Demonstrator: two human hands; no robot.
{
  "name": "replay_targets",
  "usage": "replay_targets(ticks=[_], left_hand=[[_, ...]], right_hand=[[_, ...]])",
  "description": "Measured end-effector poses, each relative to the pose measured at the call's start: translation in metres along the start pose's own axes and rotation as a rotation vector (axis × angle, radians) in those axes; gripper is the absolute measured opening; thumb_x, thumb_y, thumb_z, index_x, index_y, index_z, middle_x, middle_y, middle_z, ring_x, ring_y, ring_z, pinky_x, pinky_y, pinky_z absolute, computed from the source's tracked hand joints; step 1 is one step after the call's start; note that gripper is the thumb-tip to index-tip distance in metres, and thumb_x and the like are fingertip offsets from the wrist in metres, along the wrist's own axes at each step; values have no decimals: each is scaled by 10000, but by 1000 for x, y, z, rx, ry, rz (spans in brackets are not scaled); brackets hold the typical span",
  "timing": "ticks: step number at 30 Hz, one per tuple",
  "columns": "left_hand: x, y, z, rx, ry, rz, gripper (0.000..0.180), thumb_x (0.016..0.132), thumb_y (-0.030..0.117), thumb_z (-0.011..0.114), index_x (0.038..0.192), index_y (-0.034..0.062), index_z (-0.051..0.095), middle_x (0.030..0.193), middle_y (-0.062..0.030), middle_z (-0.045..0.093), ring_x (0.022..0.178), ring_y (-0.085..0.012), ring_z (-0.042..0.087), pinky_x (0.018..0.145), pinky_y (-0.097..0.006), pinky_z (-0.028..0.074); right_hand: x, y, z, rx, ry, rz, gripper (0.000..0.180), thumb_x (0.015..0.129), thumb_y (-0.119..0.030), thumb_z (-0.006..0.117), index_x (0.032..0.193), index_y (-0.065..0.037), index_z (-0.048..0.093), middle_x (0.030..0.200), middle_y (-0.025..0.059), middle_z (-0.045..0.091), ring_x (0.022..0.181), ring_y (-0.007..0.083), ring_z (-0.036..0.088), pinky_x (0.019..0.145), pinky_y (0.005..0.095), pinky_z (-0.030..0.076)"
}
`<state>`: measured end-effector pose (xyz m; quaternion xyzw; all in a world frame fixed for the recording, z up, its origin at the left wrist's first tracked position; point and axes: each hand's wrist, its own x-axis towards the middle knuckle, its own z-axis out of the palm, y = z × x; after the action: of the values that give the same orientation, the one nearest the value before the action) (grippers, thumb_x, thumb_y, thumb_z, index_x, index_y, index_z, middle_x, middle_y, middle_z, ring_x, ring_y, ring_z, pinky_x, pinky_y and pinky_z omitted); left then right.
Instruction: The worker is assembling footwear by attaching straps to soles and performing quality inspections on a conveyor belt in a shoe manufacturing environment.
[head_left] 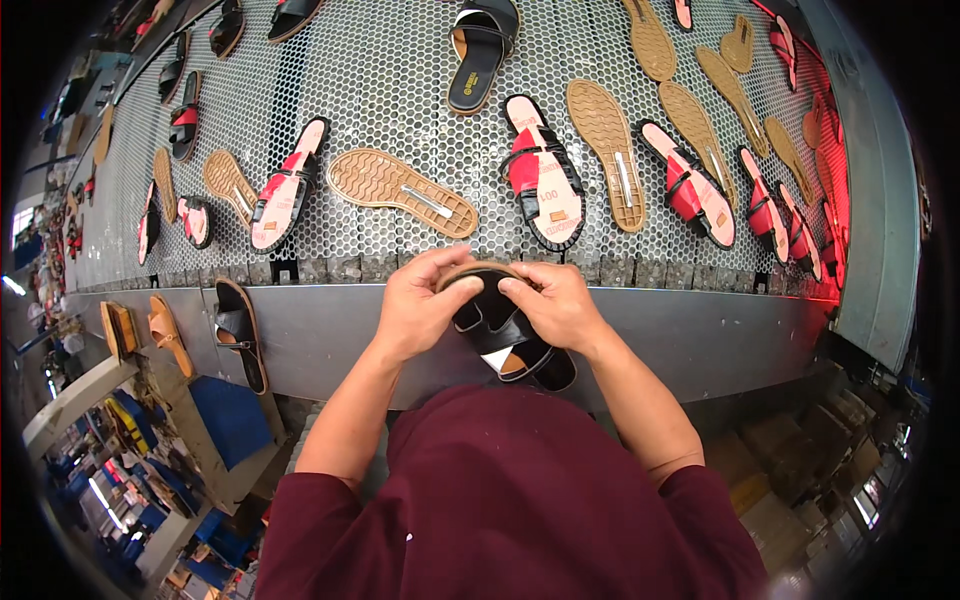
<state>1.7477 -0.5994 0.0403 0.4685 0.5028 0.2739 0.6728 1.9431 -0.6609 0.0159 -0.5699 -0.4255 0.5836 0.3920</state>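
Both of my hands hold a black slide sandal (510,335) in front of my body, just off the near edge of the metal belt. My left hand (418,305) grips the end farther from me, its thumb pressed on the black inside and its fingers under the tan sole edge. Opposite it, my right hand (562,308) is closed on the same end, thumb on top. The sandal's crossed straps, with a white patch, point toward my body. A tan outsole (405,192) and a red-and-black strap upper with a pink bottom (548,185) lie just beyond my hands.
Across the perforated metal belt (390,110) are spread several tan outsoles and strap uppers. A finished-looking black sandal (480,60) lies farther back. At the left, a black sandal (238,335) rests against the grey side panel (690,325). A grey metal housing (860,180) borders the right side.
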Motion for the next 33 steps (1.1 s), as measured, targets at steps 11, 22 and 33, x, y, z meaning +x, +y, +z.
replay_targets(ticks=[11, 22, 33], left_hand=[[2, -7, 3, 279, -26, 95, 134, 863, 1, 742, 989, -26, 707, 913, -57, 714, 810, -80, 647, 702, -238, 536], [2, -1, 15, 100, -45, -26, 155, 883, 2, 722, 1034, -26, 705, 943, -69, 722, 835, -83, 653, 732, -235, 541], [23, 11, 35, -175, -28, -39, 406, 904, 28, 706, 1281, -68, 590, 1053, -93, 715, 920, -101, 660, 807, -245, 542]], right_hand=[[-1, -11, -7, -1, -37, 150, 237, 921, -182, 676, 1030, 21, 732, 720, 55, 682, 649, 64, 556, 575, 282, 466], [1, -16, -11, 108, -54, 9, 244, 944, -137, 651, 1098, 41, 715, 916, 93, 748, 835, 68, 641, 740, 255, 527], [16, -14, -39, 269, 51, 88, 201, 948, -97, 656, 1074, 50, 711, 911, 47, 724, 790, 57, 628, 686, 224, 511]])
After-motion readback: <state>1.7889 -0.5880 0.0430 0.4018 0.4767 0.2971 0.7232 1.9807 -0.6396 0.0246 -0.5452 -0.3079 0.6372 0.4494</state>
